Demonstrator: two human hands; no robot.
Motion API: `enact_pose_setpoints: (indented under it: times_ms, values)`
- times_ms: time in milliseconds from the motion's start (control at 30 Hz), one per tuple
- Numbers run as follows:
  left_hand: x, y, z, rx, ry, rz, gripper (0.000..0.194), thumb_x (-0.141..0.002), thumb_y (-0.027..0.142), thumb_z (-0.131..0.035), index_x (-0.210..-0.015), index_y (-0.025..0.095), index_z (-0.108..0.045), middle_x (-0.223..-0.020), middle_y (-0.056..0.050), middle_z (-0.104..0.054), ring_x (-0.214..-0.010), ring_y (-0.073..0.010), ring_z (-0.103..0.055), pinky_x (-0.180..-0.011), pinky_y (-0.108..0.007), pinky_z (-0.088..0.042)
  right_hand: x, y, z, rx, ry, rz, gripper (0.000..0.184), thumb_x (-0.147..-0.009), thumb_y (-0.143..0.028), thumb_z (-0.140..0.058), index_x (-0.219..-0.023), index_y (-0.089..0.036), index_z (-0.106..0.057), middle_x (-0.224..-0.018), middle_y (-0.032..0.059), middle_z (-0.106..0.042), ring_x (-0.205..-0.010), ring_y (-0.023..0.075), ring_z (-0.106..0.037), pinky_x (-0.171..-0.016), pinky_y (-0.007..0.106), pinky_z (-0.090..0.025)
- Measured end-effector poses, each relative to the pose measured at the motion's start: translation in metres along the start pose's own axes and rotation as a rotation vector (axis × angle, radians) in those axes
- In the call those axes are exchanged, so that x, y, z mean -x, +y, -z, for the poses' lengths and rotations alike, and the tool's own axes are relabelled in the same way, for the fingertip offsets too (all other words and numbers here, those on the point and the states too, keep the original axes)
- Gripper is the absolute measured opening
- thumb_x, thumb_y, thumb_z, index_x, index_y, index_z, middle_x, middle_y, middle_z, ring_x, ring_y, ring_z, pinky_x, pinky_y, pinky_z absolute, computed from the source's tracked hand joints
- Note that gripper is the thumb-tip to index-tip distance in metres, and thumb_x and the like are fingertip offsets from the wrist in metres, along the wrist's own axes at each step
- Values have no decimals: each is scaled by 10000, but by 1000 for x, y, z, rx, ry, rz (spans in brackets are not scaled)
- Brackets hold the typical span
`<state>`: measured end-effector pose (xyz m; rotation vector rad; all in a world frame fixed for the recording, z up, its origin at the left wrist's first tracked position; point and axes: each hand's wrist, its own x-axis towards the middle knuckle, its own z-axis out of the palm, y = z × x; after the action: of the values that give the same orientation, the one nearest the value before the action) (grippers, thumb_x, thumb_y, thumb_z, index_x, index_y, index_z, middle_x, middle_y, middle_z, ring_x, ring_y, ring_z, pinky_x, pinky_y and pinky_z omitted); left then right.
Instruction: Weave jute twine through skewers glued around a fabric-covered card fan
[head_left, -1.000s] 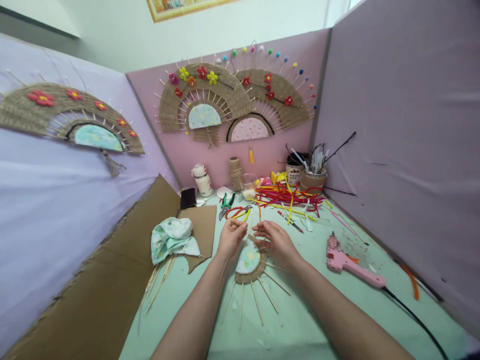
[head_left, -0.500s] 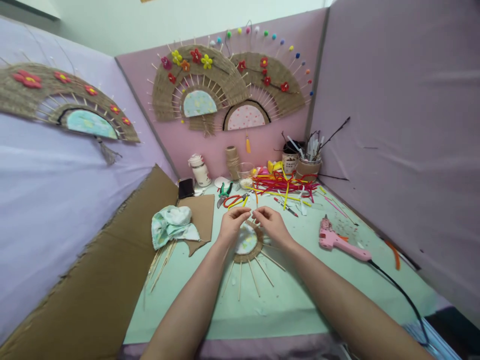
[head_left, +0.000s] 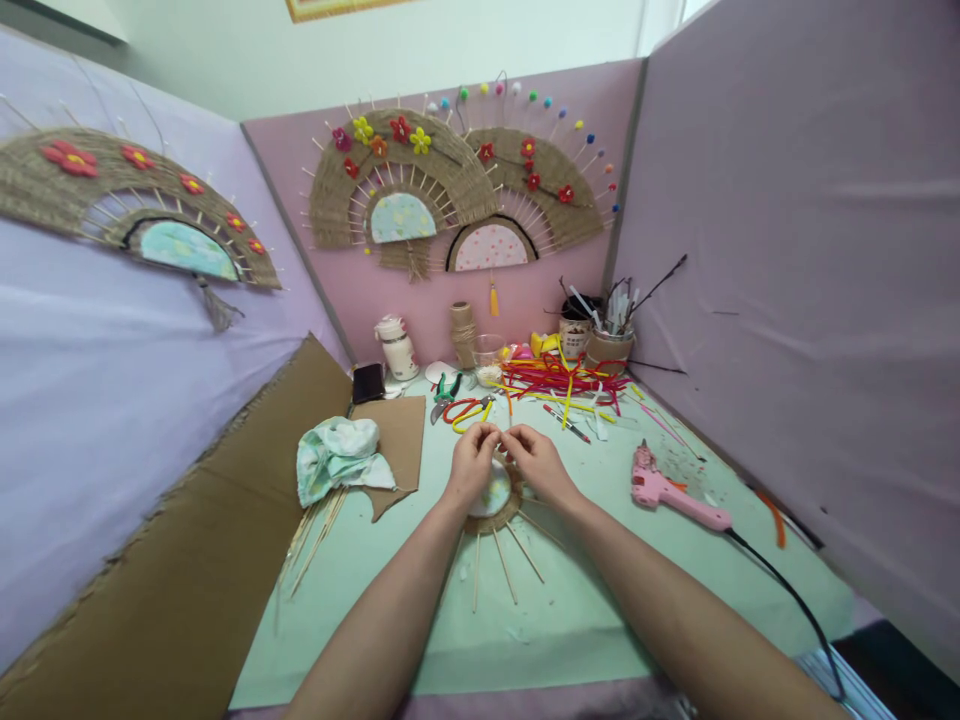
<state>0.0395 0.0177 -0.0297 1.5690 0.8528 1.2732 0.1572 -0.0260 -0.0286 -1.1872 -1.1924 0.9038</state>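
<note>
My left hand (head_left: 474, 458) and my right hand (head_left: 531, 456) meet fingertip to fingertip over the far edge of a small fan piece. Both are pinched closed; whatever lies between the fingers is too small or hidden to name. The fan piece (head_left: 495, 492) lies beneath them, a pale patterned cloth centre with a brown twine-like rim. Thin wooden sticks (head_left: 504, 567) radiate from that rim toward me. My hands cover its far side. Just beyond the fingers are pliers with red and yellow handles (head_left: 469, 410) and green-handled cutters (head_left: 445, 396).
A pink glue gun (head_left: 679, 498) with a black cord lies at the right. Red and yellow pipe cleaners (head_left: 562, 380) are heaped at the back. Crumpled green cloth (head_left: 341, 460), cardboard (head_left: 401, 440) and loose sticks (head_left: 319, 535) lie left. Finished fans (head_left: 405, 160) hang on the back panel.
My hands have drawn closer together, and their fingertips now meet. The whole view has shifted slightly, with the fan piece still under my hands.
</note>
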Motion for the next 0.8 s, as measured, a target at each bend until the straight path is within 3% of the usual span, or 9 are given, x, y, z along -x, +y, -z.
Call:
enact_pose_setpoints:
  times_ms: [167,367,567,800]
  values:
    - [2,3,-1,-36,-4,-31,113,-794,261,-546,-716,179,-553,-671,12,-533,-663,-134,-485,-669,-248,-380,0,1,-2,-66,-41,-48,291,-779,-487,-575,-746,-198,-593,-661,4,-590,-565,134,-518,-497,239,-403]
    - [1,7,-1,90,53,57,148,-752,310,-611,-713,172,-576,-658,14,-547,-651,-124,-489,-654,-239,-388,-3,2,-2,-250,-85,-191,358,-738,-536,-608,-796,-183,-589,-756,10,-611,-568,103,-534,-455,195,-368]
    - [2,9,-4,247,4,102,170,-711,318,-661,-770,162,-627,-657,6,-586,-628,-118,-518,-636,-243,-415,-2,-1,0,-264,-81,-186,373,-735,-557,-602,-798,-190,-583,-762,-3,-598,-551,95,-532,-440,198,-361]
    - [3,12,-4,223,-26,99,140,-704,277,-659,-758,162,-600,-637,13,-568,-626,-115,-511,-636,-240,-413,-2,-1,1,-210,-85,-163,380,-740,-564,-585,-787,-188,-568,-741,-3,-599,-543,101,-534,-443,207,-366]
